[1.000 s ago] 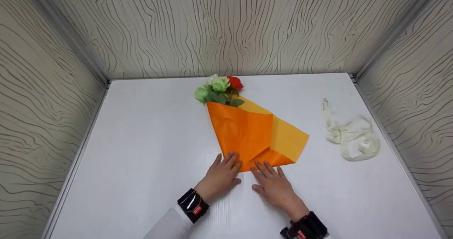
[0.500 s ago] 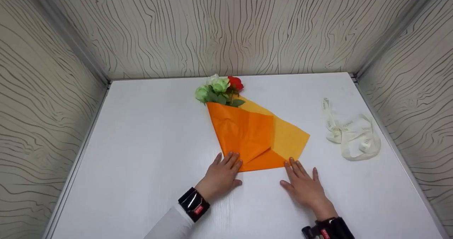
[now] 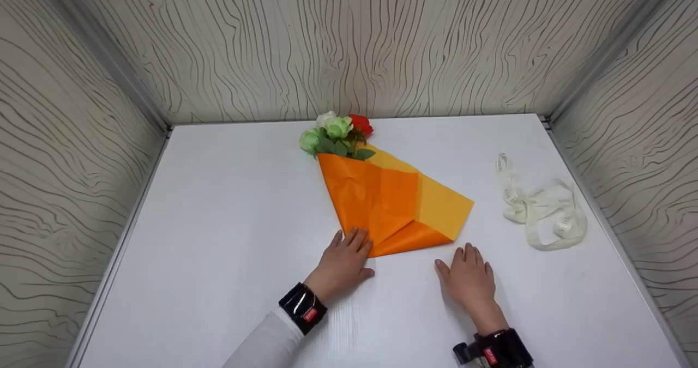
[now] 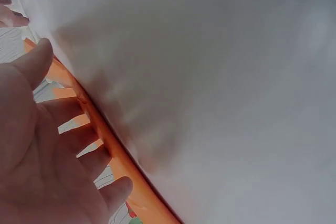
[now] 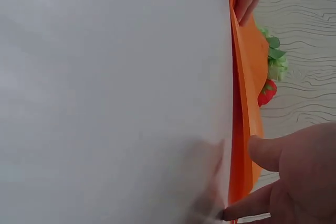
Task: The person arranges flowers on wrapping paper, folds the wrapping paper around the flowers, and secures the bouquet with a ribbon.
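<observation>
Head view, bouquet: flowers (image 3: 337, 132) in orange wrapping paper (image 3: 344, 185) lie on the white table (image 3: 229, 210), ahead of both hands.
Head view, long axis: from the narrow folded end, nearest the person, to the blooms, which point away and slightly left, toward the back wall (image 3: 245, 57).
Head view, yellow face (image 3: 444, 204): the paper's lighter side, spread to the right of the orange folds, its outer corner pointing right.
Head view, nearer hand: the left hand (image 3: 342, 264), its straight fingers resting on the narrow end, grasping nothing.
Head view, farther hand: the right hand (image 3: 470, 278), released, fingers extended, just short of the paper's near right corner; the bouquet lies ahead of it and to its left.
Head view, ribbon (image 3: 537, 210): pale, loosely looped, at the right, well apart from the paper.
Left wrist view, paper: an orange band slanting from upper left to lower right, red and green showing near its lower end; the left fingers lie across it, spread, unclenched.
Right wrist view, paper: its edge runs nearly upright, blooms protruding on the far side.
Right wrist view, right hand: thumb and fingers apart, nothing held; contact with the paper cannot be told.
</observation>
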{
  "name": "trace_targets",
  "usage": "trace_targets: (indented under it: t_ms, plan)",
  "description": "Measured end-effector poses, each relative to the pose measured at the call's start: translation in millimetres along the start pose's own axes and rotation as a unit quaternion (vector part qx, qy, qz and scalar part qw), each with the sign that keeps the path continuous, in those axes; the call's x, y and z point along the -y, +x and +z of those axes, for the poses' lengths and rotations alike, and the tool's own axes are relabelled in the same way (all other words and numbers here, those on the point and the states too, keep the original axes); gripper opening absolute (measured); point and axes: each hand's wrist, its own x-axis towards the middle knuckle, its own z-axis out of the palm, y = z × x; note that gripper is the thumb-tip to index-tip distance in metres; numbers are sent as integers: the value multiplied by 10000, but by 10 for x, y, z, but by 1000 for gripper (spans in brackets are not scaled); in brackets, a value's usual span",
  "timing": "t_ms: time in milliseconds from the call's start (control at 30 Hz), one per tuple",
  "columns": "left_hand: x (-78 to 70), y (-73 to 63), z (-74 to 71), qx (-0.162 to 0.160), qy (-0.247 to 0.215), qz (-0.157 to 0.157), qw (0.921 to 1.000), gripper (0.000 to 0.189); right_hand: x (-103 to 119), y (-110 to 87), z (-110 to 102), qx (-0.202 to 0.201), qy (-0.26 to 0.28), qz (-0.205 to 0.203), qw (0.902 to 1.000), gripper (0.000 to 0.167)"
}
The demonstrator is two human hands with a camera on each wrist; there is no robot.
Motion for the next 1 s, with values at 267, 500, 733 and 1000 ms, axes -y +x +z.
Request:
trace_targets:
  t_ms: [267,500,733,1000]
  plan:
    - [10,5,20,-9,-38,47,10000,69,131,52,126,45,561,-24,9984,68]
    - [26,0,38,-42,-202,80,9998,69,241,56,182,250,1109,-261,9932,58]
    - [33,-3,41,-89,-353,94,9993,67,395,41,216,254,1165,-553,9913,54]
    - [62,-18,24,-508,-346,173,9980,65,574,32,223,283,982,-840,9912,52]
